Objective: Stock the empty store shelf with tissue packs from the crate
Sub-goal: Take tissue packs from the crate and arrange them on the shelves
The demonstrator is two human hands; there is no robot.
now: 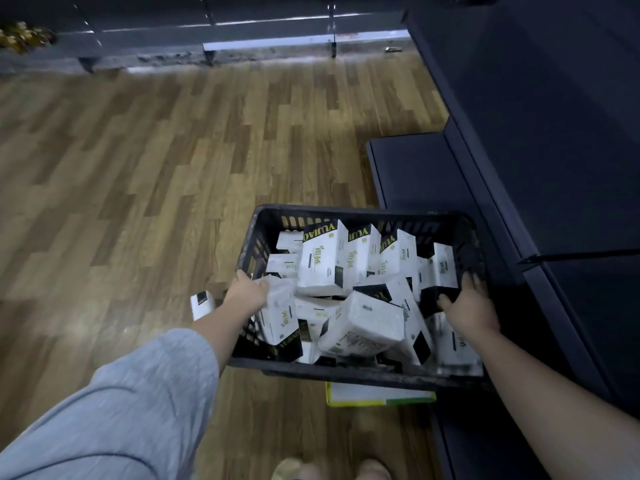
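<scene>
The crate (353, 374) hides most of a yellow-green box (377, 398) beneath it. The left hand (246, 292) hides its own fingers over the rim, and partly covers a lone pack (202, 304) on the floor. The shelf (540, 133) is too dark to make out. Feet (330, 470) are cut off at the bottom edge.
</scene>
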